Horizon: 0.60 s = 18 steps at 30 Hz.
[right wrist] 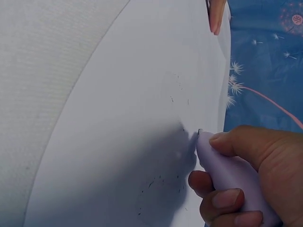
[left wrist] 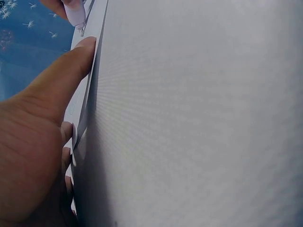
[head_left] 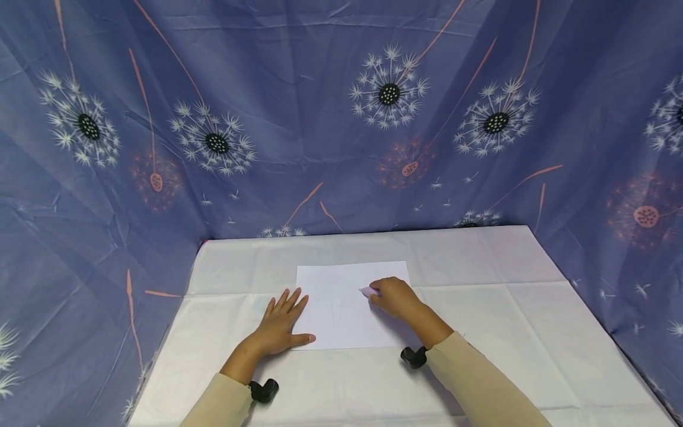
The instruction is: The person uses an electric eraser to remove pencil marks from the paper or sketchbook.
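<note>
A sheet of white paper (head_left: 320, 281) lies on the table. My left hand (head_left: 278, 328), fingers spread and straight, rests at its left edge with the thumb near the lower corner. My right hand (head_left: 399, 298) grips a lavender pen-shaped tool (right wrist: 234, 177) with a small metal tip, over the right half of the sheet. The tip (right wrist: 200, 131) is right at the paper's surface, pointing left. Small dark dashes (right wrist: 161, 178) dot the paper in the right wrist view, and a faint narrow V-shaped line (head_left: 337, 312) shows near the sheet's middle.
A white cloth with fold creases covers the table (head_left: 480, 332). Blue fabric with dandelion prints (head_left: 299, 118) hangs behind and at both sides. A black camera mount is worn at the left wrist (head_left: 264, 391) and another at the right wrist (head_left: 413, 357).
</note>
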Motion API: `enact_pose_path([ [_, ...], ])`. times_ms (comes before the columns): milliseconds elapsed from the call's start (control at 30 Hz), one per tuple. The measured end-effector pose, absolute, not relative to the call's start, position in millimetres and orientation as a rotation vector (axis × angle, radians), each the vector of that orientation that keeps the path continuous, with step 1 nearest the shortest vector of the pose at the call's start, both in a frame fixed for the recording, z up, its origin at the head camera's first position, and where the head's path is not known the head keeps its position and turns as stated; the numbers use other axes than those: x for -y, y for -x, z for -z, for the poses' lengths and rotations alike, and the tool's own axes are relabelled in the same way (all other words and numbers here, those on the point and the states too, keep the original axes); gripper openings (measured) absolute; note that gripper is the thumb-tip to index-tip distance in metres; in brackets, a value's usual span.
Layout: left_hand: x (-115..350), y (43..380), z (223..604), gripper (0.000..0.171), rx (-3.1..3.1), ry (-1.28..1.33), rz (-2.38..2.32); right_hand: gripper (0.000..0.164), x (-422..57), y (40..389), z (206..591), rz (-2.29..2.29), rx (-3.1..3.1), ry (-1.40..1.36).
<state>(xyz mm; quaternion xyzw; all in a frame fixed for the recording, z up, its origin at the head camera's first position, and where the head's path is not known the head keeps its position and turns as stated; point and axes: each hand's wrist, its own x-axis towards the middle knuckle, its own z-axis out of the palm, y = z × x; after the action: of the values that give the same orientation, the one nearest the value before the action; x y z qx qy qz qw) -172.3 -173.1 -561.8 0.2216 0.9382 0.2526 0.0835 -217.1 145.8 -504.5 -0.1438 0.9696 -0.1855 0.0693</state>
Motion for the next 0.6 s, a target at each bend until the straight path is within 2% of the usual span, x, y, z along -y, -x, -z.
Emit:
enact_pose_path([
  [600, 169.8, 170.1, 548.4, 0.096, -2.771, -0.628, -0.709, 0.028, -141.7, 217.6, 503.4, 0.578, -2.923, 0.398],
])
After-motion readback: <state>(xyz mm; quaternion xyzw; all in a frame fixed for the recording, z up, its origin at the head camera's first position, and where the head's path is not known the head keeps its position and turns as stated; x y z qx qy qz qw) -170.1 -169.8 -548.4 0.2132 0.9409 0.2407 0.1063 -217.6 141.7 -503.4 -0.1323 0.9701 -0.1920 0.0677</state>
